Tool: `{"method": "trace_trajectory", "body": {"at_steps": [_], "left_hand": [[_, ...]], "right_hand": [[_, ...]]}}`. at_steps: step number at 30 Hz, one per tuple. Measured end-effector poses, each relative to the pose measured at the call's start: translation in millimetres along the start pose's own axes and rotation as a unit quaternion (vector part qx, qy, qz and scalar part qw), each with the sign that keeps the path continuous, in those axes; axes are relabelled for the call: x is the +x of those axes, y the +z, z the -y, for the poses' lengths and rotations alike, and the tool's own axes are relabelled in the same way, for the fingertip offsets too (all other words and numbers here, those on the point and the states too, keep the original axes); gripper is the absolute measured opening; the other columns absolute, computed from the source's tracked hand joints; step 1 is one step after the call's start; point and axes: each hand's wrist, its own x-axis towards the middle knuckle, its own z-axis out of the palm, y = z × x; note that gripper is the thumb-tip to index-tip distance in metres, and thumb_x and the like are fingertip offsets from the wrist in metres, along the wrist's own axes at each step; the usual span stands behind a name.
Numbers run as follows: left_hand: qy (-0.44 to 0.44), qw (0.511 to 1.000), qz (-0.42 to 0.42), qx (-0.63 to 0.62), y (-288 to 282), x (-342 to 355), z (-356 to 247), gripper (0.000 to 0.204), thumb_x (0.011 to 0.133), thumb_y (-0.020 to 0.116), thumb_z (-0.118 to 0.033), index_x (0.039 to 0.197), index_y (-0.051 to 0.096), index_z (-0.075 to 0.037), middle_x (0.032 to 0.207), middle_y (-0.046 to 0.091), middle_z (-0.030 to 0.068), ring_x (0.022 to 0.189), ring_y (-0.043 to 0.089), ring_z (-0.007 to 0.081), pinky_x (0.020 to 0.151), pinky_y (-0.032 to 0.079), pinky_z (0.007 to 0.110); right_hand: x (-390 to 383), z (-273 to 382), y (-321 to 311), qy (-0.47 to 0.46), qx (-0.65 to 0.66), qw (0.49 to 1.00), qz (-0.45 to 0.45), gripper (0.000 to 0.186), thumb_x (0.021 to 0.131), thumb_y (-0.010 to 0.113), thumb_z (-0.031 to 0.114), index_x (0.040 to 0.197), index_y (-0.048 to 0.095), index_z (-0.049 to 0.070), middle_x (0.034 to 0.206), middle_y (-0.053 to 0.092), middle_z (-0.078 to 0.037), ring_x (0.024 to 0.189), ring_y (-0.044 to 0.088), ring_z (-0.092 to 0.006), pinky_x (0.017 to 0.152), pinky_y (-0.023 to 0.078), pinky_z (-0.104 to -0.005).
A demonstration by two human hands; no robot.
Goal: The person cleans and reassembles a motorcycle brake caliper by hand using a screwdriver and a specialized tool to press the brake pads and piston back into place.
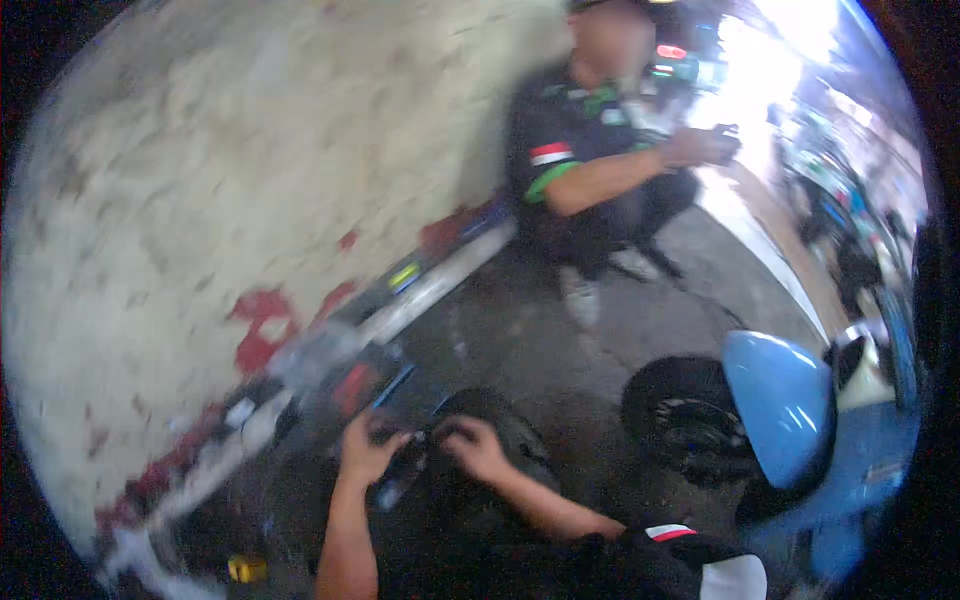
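My left hand (372,452) has its fingers curled on a small dark item, too blurred to name, beside a dark tray or case (395,385) with blue edges and a red patch. Just to its right, my right hand (470,442) has bent fingers closed on something dark that I cannot make out. A black tyre (515,430) lies under and beside my right hand. Both forearms come up from the lower edge, and motion blur hides the detail at my fingertips.
Another person (560,140) crouches by the stained wall (180,150), hands raised around a dark object. A black wheel (680,420) and a light blue scooter (775,400) stand at right. Clutter lines the wall's ledge (410,300); a yellow item (247,568) lies lower left.
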Motion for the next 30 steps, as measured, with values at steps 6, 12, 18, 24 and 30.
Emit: {"method": "trace_trajectory", "body": {"at_steps": [6, 12, 18, 24, 30], "left_hand": [[0.018, 1.000, 0.016, -0.010, -8, 0, 37, 0.037, 0.067, 0.077, -0.012, 0.098, 0.059, -0.001, 0.094, 0.064, 0.0099, 0.088, 0.061, 0.0202, 0.082, 0.048, 0.033], [0.033, 0.994, 0.020, -0.103, -24, -22, 80, 0.030, 0.068, 0.076, -0.014, 0.092, 0.061, -0.003, 0.087, 0.063, 0.0089, 0.085, 0.060, 0.0175, 0.081, 0.048, 0.032], [-0.134, 0.966, -0.022, 0.220, -123, 10, 118, 0.052, 0.068, 0.076, -0.034, 0.105, 0.061, 0.000, 0.103, 0.063, 0.0193, 0.097, 0.060, 0.0328, 0.085, 0.047, 0.039], [-0.175, 0.909, 0.097, 0.365, -73, 16, 156, 0.056, 0.064, 0.074, -0.044, 0.102, 0.064, -0.005, 0.105, 0.062, 0.0198, 0.097, 0.060, 0.0347, 0.085, 0.047, 0.043], [-0.136, 0.899, 0.099, 0.405, -73, 22, 144, 0.081, 0.055, 0.079, -0.040, 0.123, 0.049, -0.009, 0.112, 0.060, 0.0185, 0.102, 0.058, 0.0343, 0.087, 0.047, 0.042]], "right_hand": [[11, 36, 25, 0.144, -0.013, 0.984, 0.104, 0.021, 0.083, 0.064, 0.016, 0.094, 0.064, -0.002, 0.083, 0.064, -0.007, 0.076, 0.058, -0.0144, 0.075, 0.047, -0.0283], [14, 21, 61, 0.055, 0.040, 0.991, 0.113, 0.020, 0.082, 0.064, 0.016, 0.090, 0.064, -0.002, 0.080, 0.064, -0.007, 0.075, 0.057, -0.0137, 0.070, 0.045, -0.0270], [35, 40, 128, 0.050, -0.102, 0.969, 0.219, 0.027, 0.080, 0.065, 0.022, 0.088, 0.064, -0.003, 0.083, 0.067, -0.014, 0.075, 0.063, -0.0227, 0.071, 0.047, -0.0334], [21, -21, 149, 0.086, -0.173, 0.967, 0.164, 0.025, 0.076, 0.066, 0.014, 0.096, 0.064, -0.001, 0.087, 0.067, -0.016, 0.082, 0.065, -0.0276, 0.074, 0.050, -0.0393], [29, -64, 169, 0.096, -0.293, 0.944, 0.121, 0.033, 0.069, 0.066, 0.022, 0.092, 0.063, -0.002, 0.088, 0.062, -0.027, 0.085, 0.060, -0.0423, 0.076, 0.048, -0.0454]]}}
